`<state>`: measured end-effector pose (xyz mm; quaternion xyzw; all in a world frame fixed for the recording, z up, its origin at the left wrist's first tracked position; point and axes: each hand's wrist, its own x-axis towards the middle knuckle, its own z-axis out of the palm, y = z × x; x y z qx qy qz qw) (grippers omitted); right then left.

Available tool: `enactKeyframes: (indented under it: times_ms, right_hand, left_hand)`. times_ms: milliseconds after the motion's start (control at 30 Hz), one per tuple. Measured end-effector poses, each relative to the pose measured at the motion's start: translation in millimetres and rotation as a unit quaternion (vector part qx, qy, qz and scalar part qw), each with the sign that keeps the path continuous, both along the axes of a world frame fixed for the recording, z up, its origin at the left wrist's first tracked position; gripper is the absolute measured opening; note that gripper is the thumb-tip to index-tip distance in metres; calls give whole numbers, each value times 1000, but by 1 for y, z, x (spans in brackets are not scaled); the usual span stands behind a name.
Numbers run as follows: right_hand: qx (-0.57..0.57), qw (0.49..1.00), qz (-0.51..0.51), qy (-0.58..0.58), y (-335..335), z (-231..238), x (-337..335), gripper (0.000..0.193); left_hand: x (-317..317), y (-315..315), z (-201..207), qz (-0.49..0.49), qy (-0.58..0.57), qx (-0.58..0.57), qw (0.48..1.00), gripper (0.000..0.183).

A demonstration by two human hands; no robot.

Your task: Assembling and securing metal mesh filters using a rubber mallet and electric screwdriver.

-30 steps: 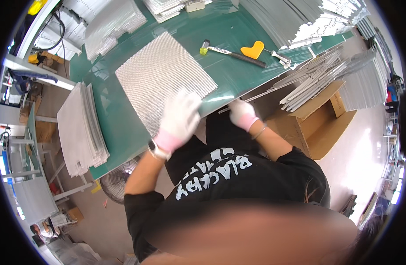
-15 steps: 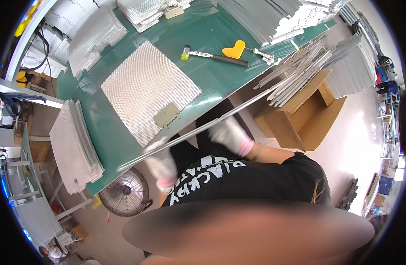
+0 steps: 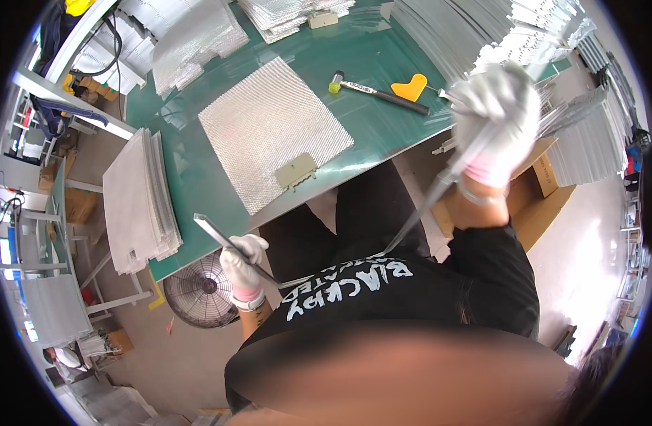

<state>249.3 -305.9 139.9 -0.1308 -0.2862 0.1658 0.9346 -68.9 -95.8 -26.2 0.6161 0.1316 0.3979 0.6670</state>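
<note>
A thin grey metal strip [image 3: 425,204] runs between my two gloved hands, bent into a wide U in front of my black shirt. Closed around its left arm is my left hand [image 3: 244,260], just off the table's near edge; the strip's end sticks out past it. My right hand [image 3: 495,117], smeared by motion, is raised higher at the right with its fingers wrapped round the other arm. The strip's far end by that hand is blurred. On the table lies a silvery mesh sheet [image 3: 269,128] with a beige notched plate [image 3: 295,171] on its near corner.
On the green table [image 3: 191,234] lie a mallet [image 3: 386,96] and a yellow heart-shaped piece [image 3: 410,88]. Stacked mesh sheets [image 3: 138,202] stand at the left, strips [image 3: 439,35] at the far right. Below are a fan [image 3: 204,290] and a cardboard box [image 3: 549,220].
The strip was straight across my lap and is now bent into a U. My right hand has risen up and right; my left hand has turned upward. The view has shifted slightly.
</note>
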Motion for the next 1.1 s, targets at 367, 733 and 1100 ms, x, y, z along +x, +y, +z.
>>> enactKeyframes:
  times_ms: [367, 733, 1100]
  right_hand:
    - [-385, 919, 80, -8, 134, -194, 55, 17]
    - [-499, 827, -92, -245, 25, -190, -76, 56]
    - [-343, 902, 257, 55, 81, -206, -66, 54]
  left_hand:
    - [26, -58, -40, 265, 98, 258, 924, 45]
    - [135, -85, -71, -137, -74, -452, 878, 30]
    - [226, 51, -91, -129, -102, -302, 939, 17]
